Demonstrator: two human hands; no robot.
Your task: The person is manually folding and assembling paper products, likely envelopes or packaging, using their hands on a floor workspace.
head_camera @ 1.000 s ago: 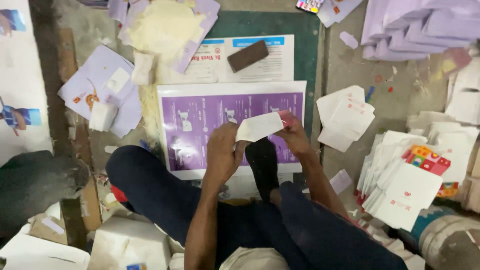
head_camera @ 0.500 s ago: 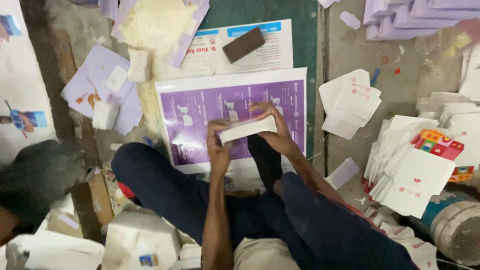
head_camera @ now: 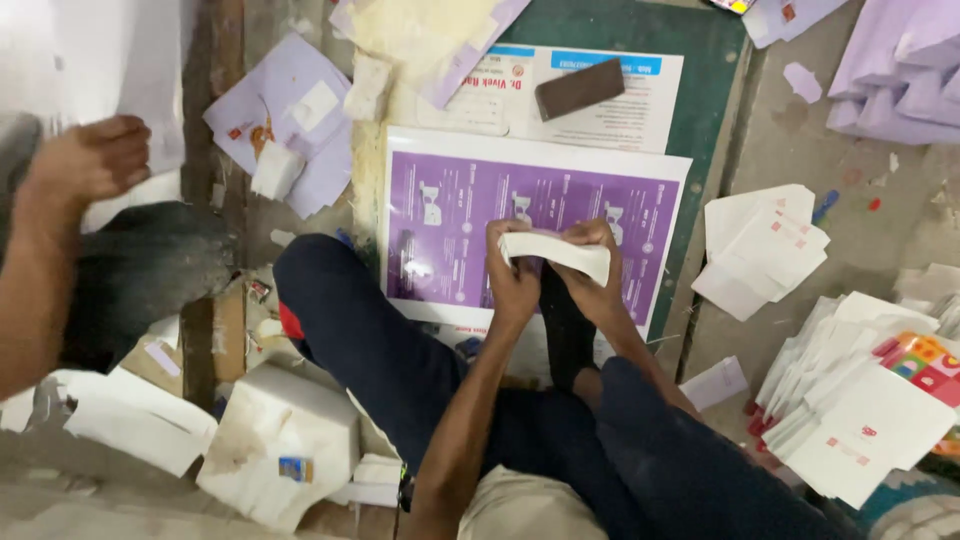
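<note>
Above purple sheet (head_camera: pixel 450 215), both hands (head_camera: pixel 555 270) closed on white paper (head_camera: pixel 560 253)

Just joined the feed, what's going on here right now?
A person sits on the floor with both hands together over a purple printed sheet. The left hand and right hand grip a small white folded paper between them. Stacks of white envelopes lie to the right. Another person's hand shows at the far left, apart from this.

Purple sheet (head_camera: pixel 450 215) partly hidden under hands; envelope stack (head_camera: pixel 860 420) cut off at right edge.
</note>
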